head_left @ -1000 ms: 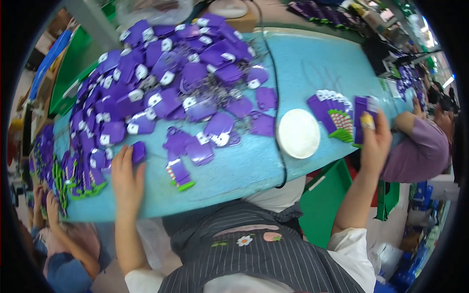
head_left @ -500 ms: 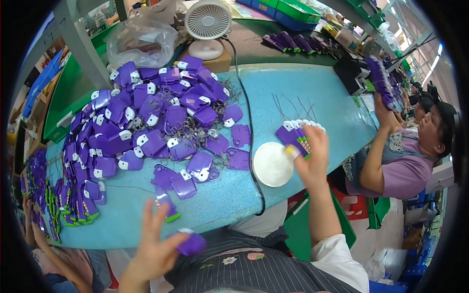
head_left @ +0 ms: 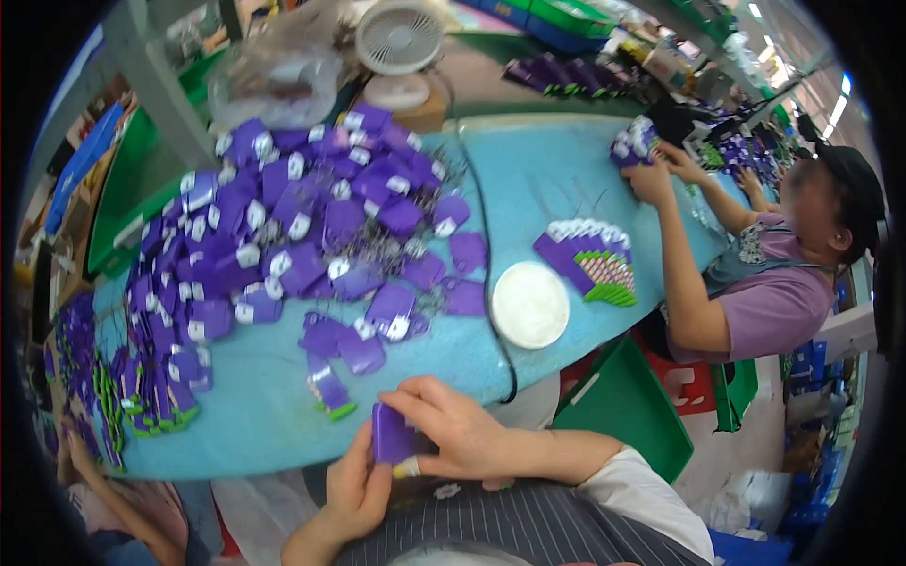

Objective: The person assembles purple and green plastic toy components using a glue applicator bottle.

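Close to my apron I hold a small purple plastic case (head_left: 390, 434) between both hands. My left hand (head_left: 353, 483) grips its left and lower side with fingers and thumb. From the right, my right hand (head_left: 458, 432) has its fingertips on the top edge, and its thumb, with a yellow wrap, lies low beside the case. One purple piece with a green end (head_left: 327, 389) lies on the table just beyond my hands. A round white lid or dish (head_left: 530, 305) sits farther right, beside a fanned row of purple-and-green pieces (head_left: 590, 262).
A large heap of purple cases (head_left: 293, 217) with wire rings covers the table's left half. A black cable (head_left: 484, 208) crosses the blue tabletop (head_left: 425, 377). A white fan (head_left: 399, 38) stands behind. At right a co-worker's hands (head_left: 651, 179) hold a purple bundle; another person's hands (head_left: 80, 462) are at far left.
My left hand has carried the purple case rightward toward my middle. My right hand has come down from beside the fanned row to grip it too. The co-worker's bundle has been lowered.
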Action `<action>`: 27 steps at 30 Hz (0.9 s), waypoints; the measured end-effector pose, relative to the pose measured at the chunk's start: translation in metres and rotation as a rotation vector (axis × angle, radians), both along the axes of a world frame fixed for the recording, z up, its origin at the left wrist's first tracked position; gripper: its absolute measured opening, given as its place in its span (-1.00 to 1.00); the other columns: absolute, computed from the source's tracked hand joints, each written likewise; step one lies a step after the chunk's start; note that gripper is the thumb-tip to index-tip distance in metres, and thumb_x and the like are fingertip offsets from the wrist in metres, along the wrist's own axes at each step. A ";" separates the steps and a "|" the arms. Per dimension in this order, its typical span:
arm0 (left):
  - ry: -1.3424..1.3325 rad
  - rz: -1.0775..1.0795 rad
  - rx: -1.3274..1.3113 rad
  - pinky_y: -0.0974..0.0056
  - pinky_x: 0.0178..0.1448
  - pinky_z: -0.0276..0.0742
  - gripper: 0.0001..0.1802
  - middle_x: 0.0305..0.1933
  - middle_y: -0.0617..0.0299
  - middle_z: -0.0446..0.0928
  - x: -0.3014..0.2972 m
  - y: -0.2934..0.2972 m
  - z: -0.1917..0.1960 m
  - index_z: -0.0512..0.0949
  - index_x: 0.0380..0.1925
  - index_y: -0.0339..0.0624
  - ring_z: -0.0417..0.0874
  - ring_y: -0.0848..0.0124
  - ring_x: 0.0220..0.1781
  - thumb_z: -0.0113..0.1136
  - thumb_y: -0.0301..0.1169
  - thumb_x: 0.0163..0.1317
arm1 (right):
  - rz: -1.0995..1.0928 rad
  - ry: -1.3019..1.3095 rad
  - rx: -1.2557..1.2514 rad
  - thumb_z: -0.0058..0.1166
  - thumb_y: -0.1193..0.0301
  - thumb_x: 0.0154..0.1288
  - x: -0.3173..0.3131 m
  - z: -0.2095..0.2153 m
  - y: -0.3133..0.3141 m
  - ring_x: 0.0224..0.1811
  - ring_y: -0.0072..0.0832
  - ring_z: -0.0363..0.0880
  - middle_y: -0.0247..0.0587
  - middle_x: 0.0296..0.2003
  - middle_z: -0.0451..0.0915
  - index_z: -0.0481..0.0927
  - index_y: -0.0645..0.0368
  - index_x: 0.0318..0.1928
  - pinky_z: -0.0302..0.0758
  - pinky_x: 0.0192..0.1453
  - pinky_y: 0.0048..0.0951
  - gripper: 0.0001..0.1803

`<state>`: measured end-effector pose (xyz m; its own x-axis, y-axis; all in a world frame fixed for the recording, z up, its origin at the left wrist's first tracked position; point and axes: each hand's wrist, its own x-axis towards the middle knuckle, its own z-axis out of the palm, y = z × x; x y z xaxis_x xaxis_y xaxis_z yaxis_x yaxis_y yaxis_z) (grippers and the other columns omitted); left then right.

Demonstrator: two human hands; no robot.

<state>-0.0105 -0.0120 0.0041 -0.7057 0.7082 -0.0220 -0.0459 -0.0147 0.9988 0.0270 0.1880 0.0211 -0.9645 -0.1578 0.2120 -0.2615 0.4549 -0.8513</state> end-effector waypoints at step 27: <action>-0.580 0.503 0.446 0.14 0.05 0.54 -0.61 0.06 -0.14 0.44 -0.025 -0.028 -0.015 0.20 0.15 -0.27 0.59 0.15 -0.01 -0.23 -0.28 0.42 | 0.299 -0.454 -0.848 -0.17 0.56 0.31 -0.006 -0.042 -0.046 0.01 -0.39 0.46 -0.11 -0.05 0.41 0.30 0.28 0.10 0.48 0.04 -0.31 -0.66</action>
<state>-0.0351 -0.0395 -0.0106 -0.8990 0.3454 -0.2693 -0.4266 -0.5516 0.7168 0.0210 0.1416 -0.0205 -0.9272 -0.3744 -0.0113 0.1639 -0.3784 -0.9110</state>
